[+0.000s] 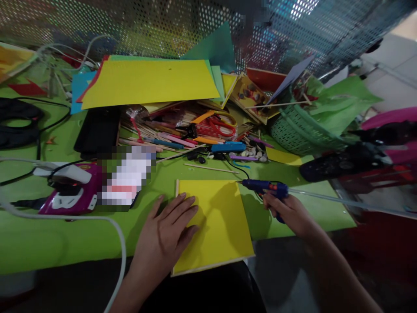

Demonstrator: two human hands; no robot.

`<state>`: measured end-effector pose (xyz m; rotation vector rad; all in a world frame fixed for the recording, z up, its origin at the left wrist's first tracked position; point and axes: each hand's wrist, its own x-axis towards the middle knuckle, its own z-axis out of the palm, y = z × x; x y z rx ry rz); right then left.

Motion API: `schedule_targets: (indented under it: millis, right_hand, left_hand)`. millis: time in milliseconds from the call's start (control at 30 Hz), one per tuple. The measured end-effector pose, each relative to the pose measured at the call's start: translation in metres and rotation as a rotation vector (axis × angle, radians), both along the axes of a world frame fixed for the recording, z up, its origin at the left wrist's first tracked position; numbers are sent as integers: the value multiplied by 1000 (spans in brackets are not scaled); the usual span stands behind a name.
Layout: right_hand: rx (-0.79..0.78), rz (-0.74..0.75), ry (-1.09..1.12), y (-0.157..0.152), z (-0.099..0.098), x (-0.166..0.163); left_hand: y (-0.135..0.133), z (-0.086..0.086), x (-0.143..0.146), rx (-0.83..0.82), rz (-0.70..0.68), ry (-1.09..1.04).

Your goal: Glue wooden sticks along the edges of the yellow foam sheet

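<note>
A yellow sheet [218, 230] lies at the front edge of the green table, with thin wooden sticks along its left and near edges. My left hand [172, 224] rests on the sheet's left part, fingers stretched out and flat. My right hand [282, 208] is wrapped around a blue glue gun [260, 185], whose nozzle points left at the sheet's far right corner. A long clear glue stick [325, 198] runs out of the gun's back to the right. Just beyond the sheet lies a loose wooden stick [211, 168].
Coloured paper sheets [150, 82] cover a pile of sticks, pens and scissors [221, 124] at the back. A green basket [299, 126] stands right, near a dark bottle-like object [342, 163]. On the left are a purple power strip [74, 191], a blurred phone [127, 178] and a white cable [120, 234].
</note>
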<state>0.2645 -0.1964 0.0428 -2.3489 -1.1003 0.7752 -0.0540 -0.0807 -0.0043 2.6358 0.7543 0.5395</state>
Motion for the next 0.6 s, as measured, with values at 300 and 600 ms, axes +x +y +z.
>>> schedule_targets:
  millis: [300,600]
  right_hand:
    - [1,3,19,2,1,0]
    - [-14,-8,-1,3,3,-2]
  left_hand:
    - [-1,2,0,-5,1,-14]
    - [0,-1,0,0,-3,-4]
